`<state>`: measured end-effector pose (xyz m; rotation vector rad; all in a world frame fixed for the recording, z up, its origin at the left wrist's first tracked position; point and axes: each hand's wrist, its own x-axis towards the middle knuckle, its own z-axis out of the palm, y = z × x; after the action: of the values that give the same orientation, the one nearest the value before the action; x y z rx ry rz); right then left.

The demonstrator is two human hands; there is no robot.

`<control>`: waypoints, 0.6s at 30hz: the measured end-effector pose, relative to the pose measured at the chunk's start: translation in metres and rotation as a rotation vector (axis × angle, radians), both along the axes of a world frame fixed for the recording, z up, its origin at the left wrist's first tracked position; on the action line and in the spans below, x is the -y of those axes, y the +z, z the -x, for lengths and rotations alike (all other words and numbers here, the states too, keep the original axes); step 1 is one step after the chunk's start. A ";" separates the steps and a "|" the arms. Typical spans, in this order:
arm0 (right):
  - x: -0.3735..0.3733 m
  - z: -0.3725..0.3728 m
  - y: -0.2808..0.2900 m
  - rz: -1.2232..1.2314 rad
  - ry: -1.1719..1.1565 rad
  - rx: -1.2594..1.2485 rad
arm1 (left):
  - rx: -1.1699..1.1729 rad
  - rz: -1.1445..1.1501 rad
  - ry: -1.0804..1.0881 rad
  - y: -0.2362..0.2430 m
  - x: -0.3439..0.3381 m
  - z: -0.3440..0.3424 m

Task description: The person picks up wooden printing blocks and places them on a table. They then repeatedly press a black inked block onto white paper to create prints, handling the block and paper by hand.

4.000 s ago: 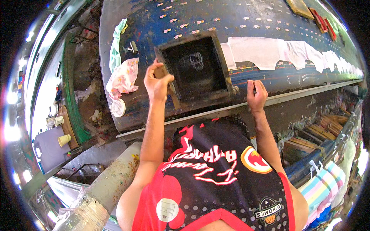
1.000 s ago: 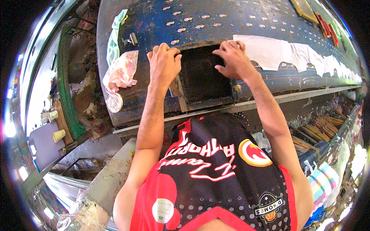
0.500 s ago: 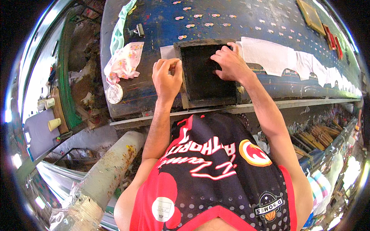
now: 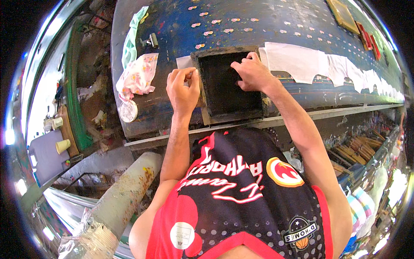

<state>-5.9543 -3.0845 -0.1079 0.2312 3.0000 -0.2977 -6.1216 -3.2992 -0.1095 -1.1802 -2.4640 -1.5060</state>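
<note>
A dark rectangular screen-printing frame [image 4: 228, 113] with a black inside lies on the blue table in front of me. At its left rim is my left hand [image 4: 183, 88], fingers curled and thumb drawn in against the edge; what they pinch, if anything, is hidden. Over the right part of the black inside, my right hand [image 4: 254, 75] is closed, fingers bent and thumb low. Anything dark in its grasp blends into the black. Pale fabric [image 4: 185, 63] shows past the frame's left edge, and white cut fabric pieces [image 4: 293, 62] run in a row to the right.
Left on the table [image 4: 168, 26] are a crumpled patterned cloth [image 4: 140, 77], a mint cloth [image 4: 130, 47], a small metal clamp-like piece [image 4: 153, 41] and a round white lid [image 4: 128, 111]. A wooden frame [image 4: 343, 16] lies far right. A rusty pipe [image 4: 129, 185] stands below left.
My right hand has shifted slightly left and down over the black inside. My left hand stays by the left rim. The whole view has moved a little.
</note>
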 end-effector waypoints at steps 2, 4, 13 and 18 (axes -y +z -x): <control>0.001 -0.001 -0.004 0.022 -0.003 0.027 | -0.198 0.026 -0.066 0.009 -0.006 0.004; 0.002 -0.007 -0.010 -0.001 -0.004 -0.031 | -0.339 0.034 -0.173 0.019 -0.017 0.008; 0.006 -0.014 -0.013 -0.011 -0.028 -0.057 | -0.561 0.425 -0.767 0.044 -0.096 0.047; 0.018 -0.009 -0.019 -0.046 -0.072 -0.067 | -0.635 0.540 -0.780 0.020 -0.094 0.046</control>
<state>-5.9449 -3.1029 -0.1267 0.3411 3.0717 -0.2484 -6.1675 -3.2052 -0.0897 -2.4241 -2.0644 -0.3031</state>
